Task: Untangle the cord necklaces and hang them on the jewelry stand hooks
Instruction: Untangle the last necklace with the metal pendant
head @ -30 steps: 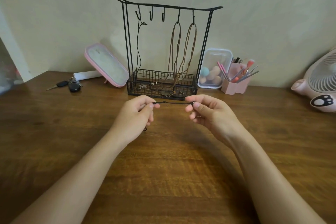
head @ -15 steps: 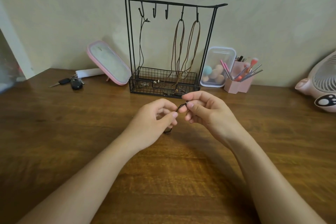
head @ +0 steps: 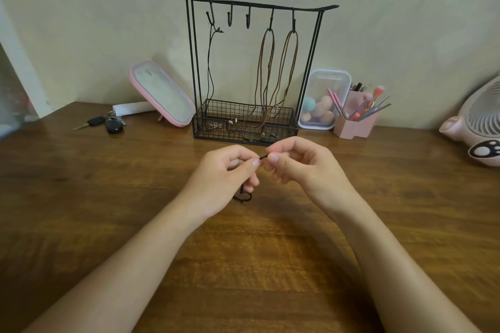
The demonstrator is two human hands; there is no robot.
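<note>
**A:** ok so where's the black cord necklace [head: 263, 156] right now?

**B:** both hands have it, over the near-middle of the wooden table [head: 81, 197], just in front of the jewelry stand [head: 257, 6]. The left hand [head: 230, 173] and right hand [head: 303, 167] each pinch it thumb-to-forefinger, with the fingertips almost meeting. A tangled bit dangles under the left one.

**A:** and the hooks?

**B:** two brown cord necklaces [head: 267, 32] hang on the two right ones, and a thin dark cord [head: 209, 62] on the leftmost.
</note>
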